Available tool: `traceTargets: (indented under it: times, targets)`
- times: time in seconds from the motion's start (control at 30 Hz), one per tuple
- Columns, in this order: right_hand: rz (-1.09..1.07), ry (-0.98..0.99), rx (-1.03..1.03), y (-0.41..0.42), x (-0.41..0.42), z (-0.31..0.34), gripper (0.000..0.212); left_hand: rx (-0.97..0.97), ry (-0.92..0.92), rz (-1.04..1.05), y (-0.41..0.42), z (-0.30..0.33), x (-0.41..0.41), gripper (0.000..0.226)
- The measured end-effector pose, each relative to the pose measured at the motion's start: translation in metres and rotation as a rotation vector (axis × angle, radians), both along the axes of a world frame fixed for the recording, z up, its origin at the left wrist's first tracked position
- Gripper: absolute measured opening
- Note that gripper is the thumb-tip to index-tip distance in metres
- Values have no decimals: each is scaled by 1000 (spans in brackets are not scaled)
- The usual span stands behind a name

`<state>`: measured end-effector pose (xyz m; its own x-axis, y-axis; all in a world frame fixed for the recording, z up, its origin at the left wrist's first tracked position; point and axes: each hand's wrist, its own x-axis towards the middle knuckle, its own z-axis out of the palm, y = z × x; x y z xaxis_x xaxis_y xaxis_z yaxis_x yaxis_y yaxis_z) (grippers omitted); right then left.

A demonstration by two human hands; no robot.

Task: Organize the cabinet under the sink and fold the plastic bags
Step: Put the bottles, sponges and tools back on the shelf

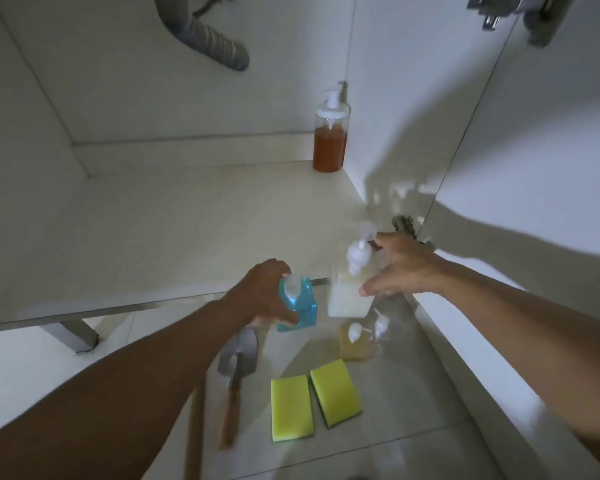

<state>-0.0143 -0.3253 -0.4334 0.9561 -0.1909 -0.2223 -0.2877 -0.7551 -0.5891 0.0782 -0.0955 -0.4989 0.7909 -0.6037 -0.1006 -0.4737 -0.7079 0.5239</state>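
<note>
Bottles come first: only the orange bottle (329,140) stands inside; left hand (260,292) grips a blue bottle (298,306), right hand (400,268) a white bottle (349,292); sponges (314,398) wait nearer.

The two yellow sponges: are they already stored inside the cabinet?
No. Both yellow sponges lie side by side on the floor in front of the cabinet, beside a garden trowel.

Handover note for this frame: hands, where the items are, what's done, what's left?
Left hand grips the blue bottle; right hand holds the white bottle, both at the cabinet's front edge.
Done: orange pump bottle stands in the back right corner.
Left: the yellow bottle, a clear bottle, two sponges, and the trowel remain on the floor. No plastic bags in view.
</note>
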Motion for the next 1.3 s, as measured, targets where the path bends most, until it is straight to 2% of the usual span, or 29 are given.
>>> traceTargets:
  times: [0.07, 0.17, 0.27, 0.4, 0.6, 0.7, 0.83, 0.97, 1.03, 1.1, 1.2, 1.3]
  targets:
    - [-10, -23, -23, -3, 11, 21, 78, -21, -33, 16, -7, 19, 11, 71]
    - [-57, -11, -36, -9, 34, 37, 72, -39, -62, 30, -22, 35, 34, 74]
    - [-91, 4, -75, -16, 64, 37, 62, -21, -57, 43, -37, 40, 60, 82]
    - [-141, 55, -146, -31, 106, 22, 64, 13, -30, 58, -55, 35, 91, 85]
    - [-128, 73, -264, -63, 168, 6, 44, -9, 51, 60, -80, 15, 139, 70]
    - [-233, -35, -242, -69, 186, -5, 48, -36, 59, 69, -93, 10, 156, 79]
    - [-440, -312, -438, -68, 205, -38, 55, -140, 94, 105, -108, 2, 173, 80]
    - [-540, -571, -601, -61, 218, -64, 44, -233, 149, 162, -118, -8, 186, 87]
    - [-516, -641, -574, -65, 230, -66, 38, -273, 162, 165, -123, -12, 193, 88]
    - [-498, -664, -566, -67, 242, -62, 34, -293, 168, 161, -128, -14, 199, 86]
    - [-413, -638, -876, -71, 258, -52, 43, -306, 164, 157, -137, -16, 210, 79]
    - [-329, -476, -838, -80, 278, -50, 33, -318, 167, 154, -143, -19, 221, 78]
